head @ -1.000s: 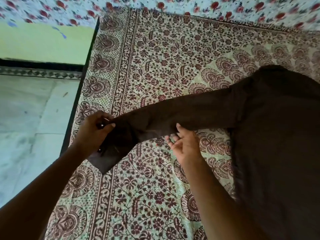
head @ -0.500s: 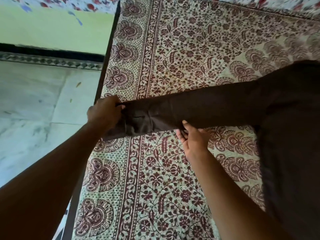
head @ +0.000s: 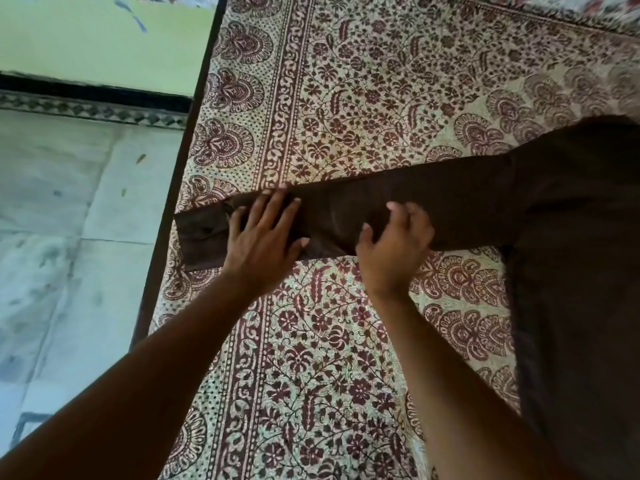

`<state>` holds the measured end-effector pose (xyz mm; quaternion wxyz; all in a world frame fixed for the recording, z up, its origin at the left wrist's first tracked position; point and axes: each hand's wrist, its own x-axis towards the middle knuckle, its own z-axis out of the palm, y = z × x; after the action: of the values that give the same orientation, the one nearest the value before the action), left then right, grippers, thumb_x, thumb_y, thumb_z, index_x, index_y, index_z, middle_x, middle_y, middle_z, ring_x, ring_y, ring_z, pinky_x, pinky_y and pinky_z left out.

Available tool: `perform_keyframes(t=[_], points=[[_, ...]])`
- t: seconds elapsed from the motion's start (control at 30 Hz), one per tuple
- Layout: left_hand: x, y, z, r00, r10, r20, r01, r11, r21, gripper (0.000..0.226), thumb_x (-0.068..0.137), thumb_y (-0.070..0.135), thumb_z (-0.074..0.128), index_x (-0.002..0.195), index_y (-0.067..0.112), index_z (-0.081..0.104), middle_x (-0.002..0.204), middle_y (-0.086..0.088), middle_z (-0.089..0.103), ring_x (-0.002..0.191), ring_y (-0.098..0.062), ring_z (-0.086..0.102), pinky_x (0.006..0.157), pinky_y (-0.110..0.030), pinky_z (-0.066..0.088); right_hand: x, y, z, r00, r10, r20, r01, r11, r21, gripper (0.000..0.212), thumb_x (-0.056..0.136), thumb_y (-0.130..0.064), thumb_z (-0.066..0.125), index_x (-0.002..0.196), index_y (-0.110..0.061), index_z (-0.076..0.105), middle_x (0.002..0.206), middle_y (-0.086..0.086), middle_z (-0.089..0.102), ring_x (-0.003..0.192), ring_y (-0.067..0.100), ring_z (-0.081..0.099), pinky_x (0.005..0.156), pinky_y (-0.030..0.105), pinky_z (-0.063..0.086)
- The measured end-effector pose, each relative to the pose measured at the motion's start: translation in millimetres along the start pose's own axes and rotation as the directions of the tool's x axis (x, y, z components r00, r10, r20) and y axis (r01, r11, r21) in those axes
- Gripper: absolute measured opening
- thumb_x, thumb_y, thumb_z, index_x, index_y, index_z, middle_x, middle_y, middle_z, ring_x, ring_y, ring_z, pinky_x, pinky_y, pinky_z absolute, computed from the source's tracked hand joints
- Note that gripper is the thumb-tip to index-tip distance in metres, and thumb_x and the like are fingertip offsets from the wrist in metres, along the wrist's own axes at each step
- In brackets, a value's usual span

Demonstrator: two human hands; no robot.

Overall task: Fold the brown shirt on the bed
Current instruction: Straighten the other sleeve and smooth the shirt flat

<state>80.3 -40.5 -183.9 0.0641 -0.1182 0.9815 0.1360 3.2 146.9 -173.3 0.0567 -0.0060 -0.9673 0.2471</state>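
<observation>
Head view is showing the left hand (head: 265,237) lying flat, fingers spread, on the brown shirt (head: 571,237)'s sleeve (head: 460,202) — the right hand (head: 394,251)'s fingers are resting loosely curled on it, gripping nothing — and the cuff (head: 201,233) beyond the left fingertips is overhanging the bed (head: 346,341)'s edge, likely slipping off if released.

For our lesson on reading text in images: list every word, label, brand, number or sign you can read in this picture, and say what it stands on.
None: no readable text appears anywhere in the head view.
Brown shirt: plain fabric, no label or tag showing, including its sleeve under the left hand and right hand.
Bedsheet: floral and paisley print only, no letters.
Floor and wall: marks, no writing.
</observation>
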Motion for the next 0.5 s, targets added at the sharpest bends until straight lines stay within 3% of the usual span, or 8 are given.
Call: perform_keyframes(t=[0.07, 0.17, 0.27, 0.3, 0.33, 0.37, 0.43, 0.5], points=[[-3, -3, 14, 0.984, -0.174, -0.029, 0.173, 0.984, -0.05, 0.07, 0.103, 0.06, 0.028, 0.163, 0.028, 0.011, 0.173, 0.0, 0.001, 0.159, -0.025, 0.004, 0.125, -0.057, 0.009, 16, 2, 14, 0.971, -0.116, 0.209, 0.154, 0.972, -0.177, 0.057, 0.094, -0.045, 0.062, 0.143, -0.017, 0.052, 0.16, 0.018, 0.033, 0.148, 0.039, 0.027, 0.108, 0.058, 0.036], [-3, 1, 21, 0.954, -0.291, -0.076, 0.287, 0.956, -0.06, 0.071, 0.101, 0.057, 0.025, 0.163, 0.027, 0.006, 0.173, 0.0, -0.002, 0.159, -0.024, 0.0, 0.126, -0.056, 0.003, 18, 3, 26, 0.782, -0.342, 0.522, 0.48, 0.864, -0.154, 0.066, 0.102, -0.053, 0.043, 0.159, -0.022, 0.03, 0.17, 0.016, 0.01, 0.156, 0.041, 0.007, 0.12, 0.06, 0.019], [3, 16, 18, 0.929, -0.355, -0.104, 0.351, 0.935, -0.055, 0.07, 0.101, 0.048, 0.034, 0.162, 0.021, 0.015, 0.173, -0.006, 0.004, 0.159, -0.029, 0.003, 0.126, -0.058, 0.004, 11, 17, 19, 0.588, -0.598, 0.545, 0.707, 0.707, 0.014, 0.058, 0.105, -0.048, 0.037, 0.158, -0.024, 0.035, 0.171, 0.012, 0.013, 0.157, 0.038, 0.009, 0.121, 0.059, 0.025], [6, 21, 16, 0.918, -0.377, -0.122, 0.372, 0.926, -0.064, 0.069, 0.101, 0.045, 0.036, 0.162, 0.018, 0.018, 0.172, -0.008, 0.006, 0.158, -0.032, 0.004, 0.126, -0.058, 0.005, 14, 27, 14, 0.576, -0.647, 0.5, 0.733, 0.679, 0.033, 0.056, 0.105, -0.047, 0.035, 0.156, -0.024, 0.039, 0.171, 0.011, 0.015, 0.157, 0.034, 0.012, 0.121, 0.057, 0.027], [11, 27, 13, 0.916, -0.377, -0.137, 0.369, 0.926, -0.08, 0.069, 0.102, 0.045, 0.036, 0.161, 0.016, 0.019, 0.172, -0.01, 0.007, 0.158, -0.033, 0.004, 0.126, -0.058, 0.007, 21, 39, 9, 0.629, -0.65, 0.427, 0.716, 0.698, 0.008, 0.055, 0.106, -0.048, 0.034, 0.155, -0.023, 0.042, 0.17, 0.011, 0.018, 0.158, 0.031, 0.014, 0.121, 0.055, 0.028], [15, 34, 12, 0.932, -0.335, -0.138, 0.323, 0.941, -0.101, 0.069, 0.102, 0.047, 0.033, 0.162, 0.016, 0.017, 0.172, -0.01, 0.007, 0.158, -0.032, 0.005, 0.126, -0.057, 0.009, 30, 51, 3, 0.734, -0.592, 0.333, 0.643, 0.763, -0.06, 0.056, 0.106, -0.05, 0.034, 0.154, -0.022, 0.043, 0.169, 0.012, 0.02, 0.157, 0.032, 0.016, 0.121, 0.054, 0.028], [22, 45, 15, 0.985, -0.139, -0.099, 0.131, 0.988, -0.079, 0.071, 0.102, 0.055, 0.025, 0.163, 0.022, 0.011, 0.173, -0.004, 0.005, 0.159, -0.027, 0.005, 0.126, -0.054, 0.011, 49, 78, -7, 0.928, -0.336, 0.163, 0.367, 0.9, -0.236, 0.063, 0.104, -0.057, 0.033, 0.155, -0.021, 0.041, 0.169, 0.016, 0.019, 0.157, 0.037, 0.015, 0.121, 0.057, 0.026], [26, 53, 27, 0.997, -0.03, -0.072, 0.031, 1.0, 0.004, 0.074, 0.101, 0.062, 0.02, 0.164, 0.026, 0.008, 0.173, 0.002, 0.005, 0.159, -0.022, 0.005, 0.126, -0.053, 0.011, 67, 100, -10, 0.976, -0.08, 0.202, 0.148, 0.927, -0.345, 0.076, 0.099, -0.069, 0.031, 0.159, -0.022, 0.033, 0.169, 0.021, 0.011, 0.156, 0.044, 0.005, 0.12, 0.066, 0.019]])
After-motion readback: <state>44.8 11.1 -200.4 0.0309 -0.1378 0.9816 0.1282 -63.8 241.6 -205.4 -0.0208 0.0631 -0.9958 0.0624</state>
